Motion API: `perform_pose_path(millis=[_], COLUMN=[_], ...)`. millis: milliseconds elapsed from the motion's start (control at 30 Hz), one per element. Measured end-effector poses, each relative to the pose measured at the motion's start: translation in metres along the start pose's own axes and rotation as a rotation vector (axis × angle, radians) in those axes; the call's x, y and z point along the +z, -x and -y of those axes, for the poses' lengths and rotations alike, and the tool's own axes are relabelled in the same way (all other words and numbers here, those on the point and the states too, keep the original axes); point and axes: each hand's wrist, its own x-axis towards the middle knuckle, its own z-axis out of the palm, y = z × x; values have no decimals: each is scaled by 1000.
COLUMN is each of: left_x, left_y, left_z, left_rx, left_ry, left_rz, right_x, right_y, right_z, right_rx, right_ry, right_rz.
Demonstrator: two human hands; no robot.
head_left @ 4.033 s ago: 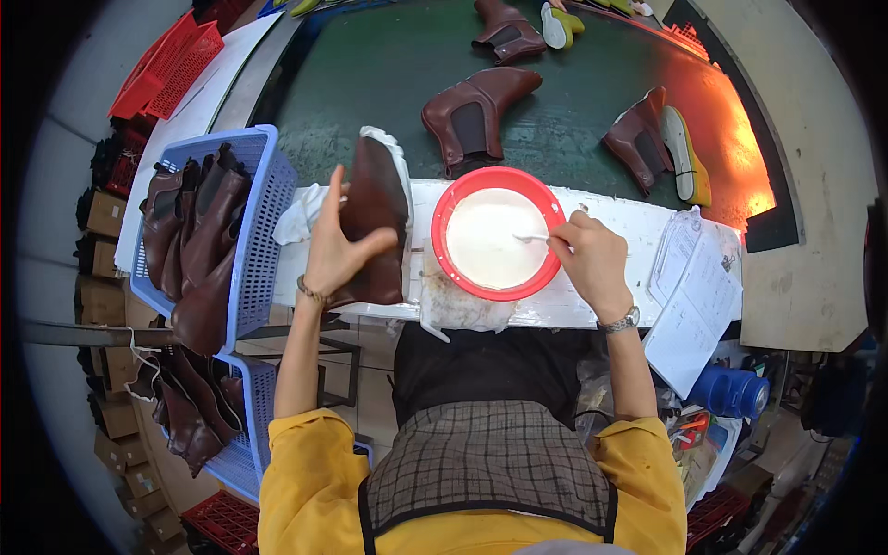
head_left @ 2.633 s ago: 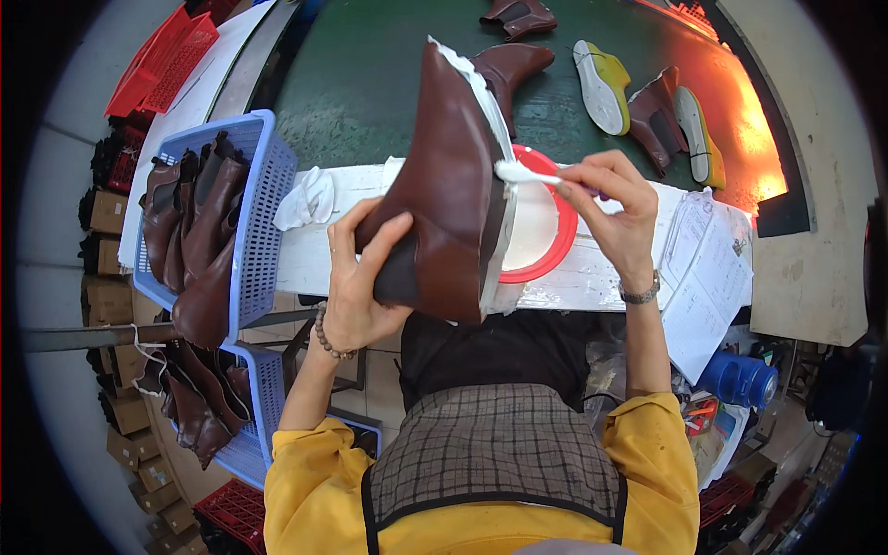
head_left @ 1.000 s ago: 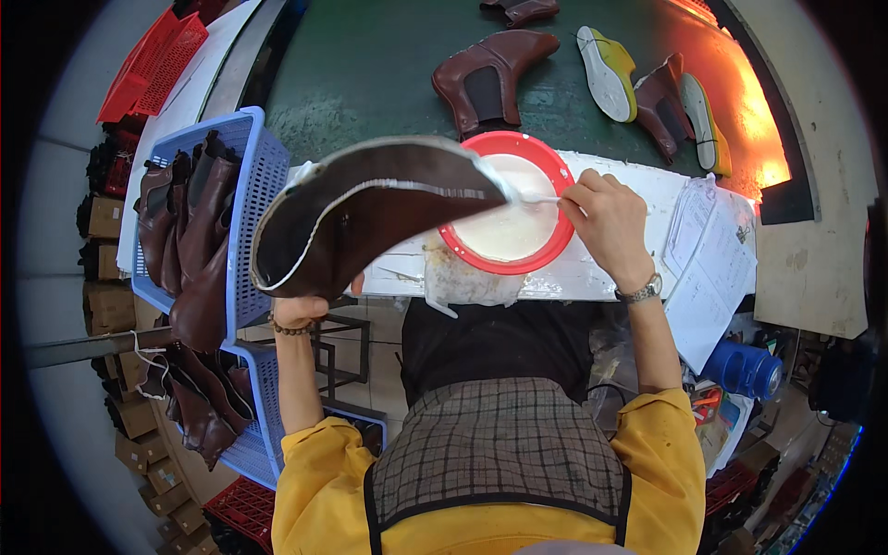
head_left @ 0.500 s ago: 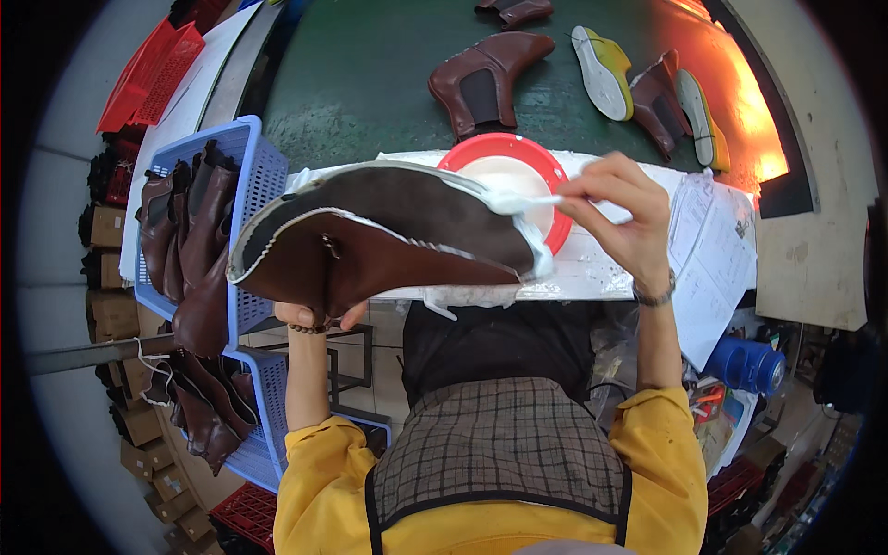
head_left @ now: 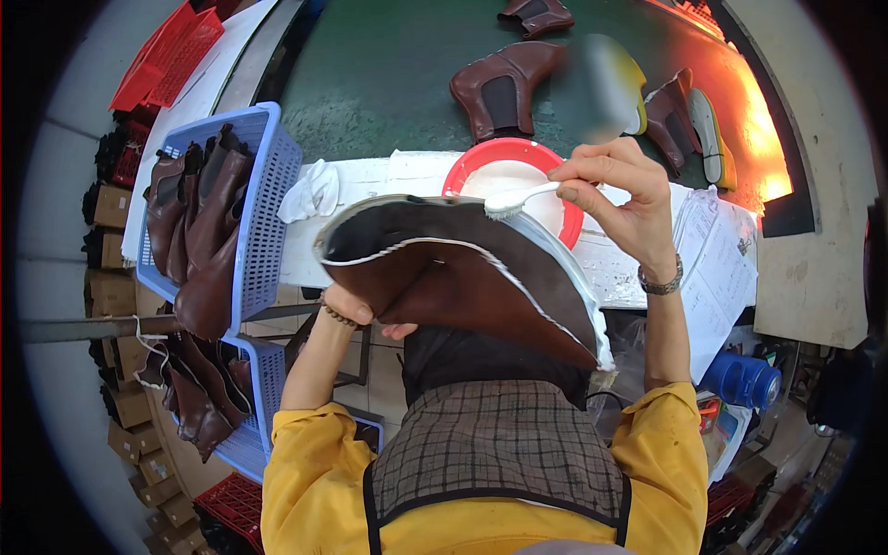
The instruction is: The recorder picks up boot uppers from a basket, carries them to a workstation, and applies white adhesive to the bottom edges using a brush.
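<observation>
Left hand (head_left: 350,303) grips boot (head_left: 444,277) from below, over near edge of surface (head_left: 365,178). Right hand (head_left: 622,190) pinches brush (head_left: 525,197), bristles at boot's far edge. Red bowl (head_left: 573,222) just beyond. Probably best: boot steady, light strokes, white coating (head_left: 558,248) even.

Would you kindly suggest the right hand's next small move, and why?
The right hand should probably slide the brush leftward along the far edge of the boot: white coating covers that edge right of the brush, but looks thinner left of it.
</observation>
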Motion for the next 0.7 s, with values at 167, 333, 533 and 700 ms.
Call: perform_pose_path(millis=[167, 333, 533, 700], left_x=[0, 3, 16, 10], left_y=[-5, -23, -25, -20], left_z=[14, 31, 25, -5], left_rx=[-272, -370, -219, 153], left_ry=[-20, 60, 152, 174], left_rz=[110, 241, 184, 33], right_x=[1, 17, 17, 0], right_y=[-23, -52, -47, 14], right_z=[6, 11, -4, -74], right_rx=[-82, -309, -288, 457], right_ry=[-14, 12, 28, -176], right_rz=[142, 164, 95, -236])
